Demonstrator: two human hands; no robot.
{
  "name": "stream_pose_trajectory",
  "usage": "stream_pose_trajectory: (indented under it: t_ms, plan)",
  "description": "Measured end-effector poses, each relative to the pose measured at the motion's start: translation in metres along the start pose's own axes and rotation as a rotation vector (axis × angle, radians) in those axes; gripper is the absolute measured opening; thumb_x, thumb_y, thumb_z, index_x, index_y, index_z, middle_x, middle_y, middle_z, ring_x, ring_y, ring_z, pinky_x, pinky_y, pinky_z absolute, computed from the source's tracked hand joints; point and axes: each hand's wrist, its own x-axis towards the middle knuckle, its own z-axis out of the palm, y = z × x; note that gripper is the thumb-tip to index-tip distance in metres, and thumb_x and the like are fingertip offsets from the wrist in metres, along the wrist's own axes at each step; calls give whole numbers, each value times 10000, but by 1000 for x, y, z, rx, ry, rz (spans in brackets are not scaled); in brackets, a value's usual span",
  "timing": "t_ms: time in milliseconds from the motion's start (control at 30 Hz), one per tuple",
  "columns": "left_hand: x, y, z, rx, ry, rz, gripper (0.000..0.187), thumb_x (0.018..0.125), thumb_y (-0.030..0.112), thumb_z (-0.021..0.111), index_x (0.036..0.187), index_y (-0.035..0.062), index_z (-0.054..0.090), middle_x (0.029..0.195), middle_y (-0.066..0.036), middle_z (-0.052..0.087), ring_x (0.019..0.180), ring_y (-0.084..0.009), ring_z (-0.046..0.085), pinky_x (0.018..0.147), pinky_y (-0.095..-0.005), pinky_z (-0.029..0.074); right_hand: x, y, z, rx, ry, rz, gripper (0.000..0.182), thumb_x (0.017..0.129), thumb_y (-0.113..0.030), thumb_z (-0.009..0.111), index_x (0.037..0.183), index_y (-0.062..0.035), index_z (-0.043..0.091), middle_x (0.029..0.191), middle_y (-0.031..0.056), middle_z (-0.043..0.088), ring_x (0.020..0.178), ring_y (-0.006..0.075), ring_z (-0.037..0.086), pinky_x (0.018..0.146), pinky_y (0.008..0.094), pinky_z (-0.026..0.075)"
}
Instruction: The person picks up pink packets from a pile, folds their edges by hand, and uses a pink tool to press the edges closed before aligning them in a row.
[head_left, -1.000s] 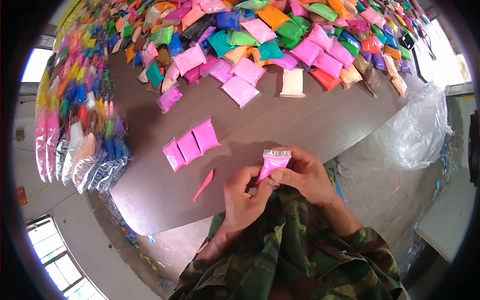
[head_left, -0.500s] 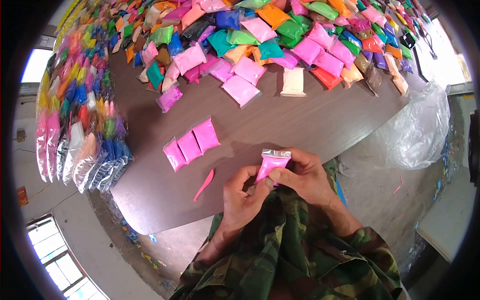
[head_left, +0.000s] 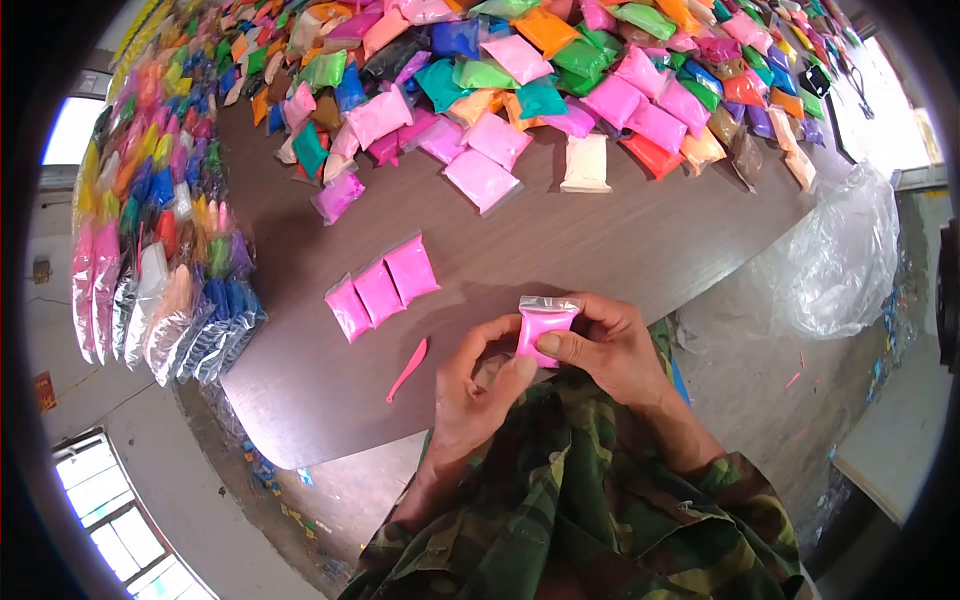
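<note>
Between my two hands, at the table's front edge, is a small clear zip bag of pink clay (head_left: 545, 321), its clear top strip facing away from me. My right hand (head_left: 615, 352) grips its right side, thumb across the front and fingers behind. On the left side, the thumb and index finger of my left hand (head_left: 478, 388) close on the bag's edge; the other fingers are curled and partly hidden. A pink plastic modelling knife (head_left: 408, 370) lies left of my left hand. Beyond it, three joined pink packets (head_left: 381, 287) lie side by side.
A large heap of coloured packets (head_left: 520, 60) covers the table's far side. Long strips of packets (head_left: 165, 230) hang over the left edge. Clear plastic sheeting (head_left: 835, 260) drapes at the right edge. A cream packet (head_left: 586, 164) lies before the heap on the brown table (head_left: 560, 240).
The bag has turned more upright and shifted slightly left, showing more of its front. My left hand has opened a little, its thumb and index finger spreading along the bag's left side.
</note>
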Motion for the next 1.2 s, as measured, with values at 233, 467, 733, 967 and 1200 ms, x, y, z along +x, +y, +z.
stream_pose_trajectory:
  t_ms: [233,467,733,967,1200]
  plan:
    - [6,-11,-7,145,4,72,202,1044,100,715,1192,-38,708,980,-31,757,804,-53,617,716,-241,519,-1,2,-4,-48,-54,43,265,1029,-138,766,1245,9,723,1031,-24,714,924,41,624,799,240,529]
    - [2,-7,4,349,130,200,201,1026,109,735,1162,-37,706,948,-35,758,794,-63,621,709,-255,524,0,8,5,8,55,-9,173,1022,-113,773,1134,9,726,944,-52,648,848,21,567,708,215,483]
    - [3,-9,-4,-12,2,-12,232,1017,92,750,1190,-49,685,936,-12,728,850,-38,621,727,-213,506,-3,19,3,-40,74,-60,177,1018,-111,779,1136,15,741,928,-53,633,810,20,539,663,220,454]
    - [6,-12,-2,27,43,26,162,1018,69,741,1117,-41,676,943,-20,741,882,-46,653,755,-220,524,-2,6,9,-15,37,-17,223,1028,-93,759,1210,28,716,940,-43,651,858,37,584,717,223,500]
    - [6,-7,2,-24,30,-14,202,1010,67,747,1156,-56,680,940,-18,740,843,-63,663,741,-233,536,-4,13,2,-55,50,-26,263,1022,-76,761,1258,22,697,999,-28,666,876,43,599,752,222,512]
